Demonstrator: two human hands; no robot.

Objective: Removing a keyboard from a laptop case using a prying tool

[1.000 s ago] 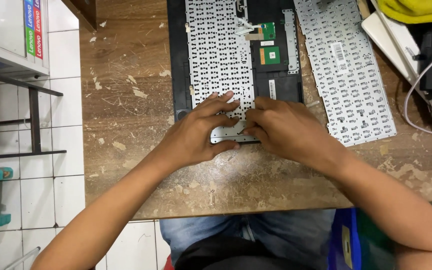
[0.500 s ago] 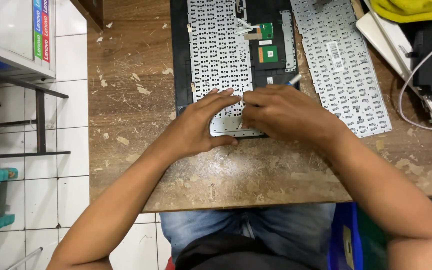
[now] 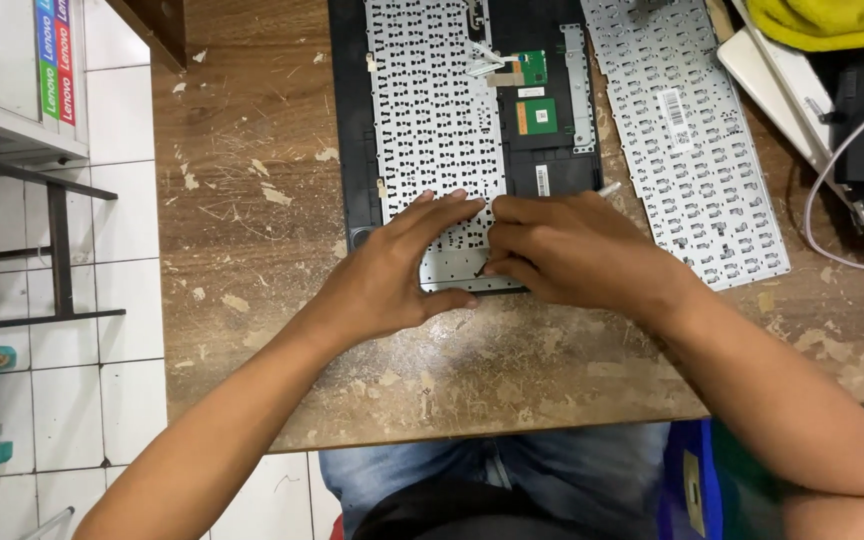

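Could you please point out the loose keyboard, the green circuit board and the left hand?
Loose keyboard (image 3: 687,150), head view, middle of its metal back.
Green circuit board (image 3: 536,116), head view, its centre.
Left hand (image 3: 397,270), head view, back of the hand.

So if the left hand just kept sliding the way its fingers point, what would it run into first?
The left hand points up-right across the perforated keyboard plate; its fingertips nearly meet the right hand, so probably those fingers first.

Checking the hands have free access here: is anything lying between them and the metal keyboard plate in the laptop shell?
Nothing visible does. The left hand and right hand already rest on the near end of the metal keyboard plate. The loose second keyboard lies off to the right, apart from them.
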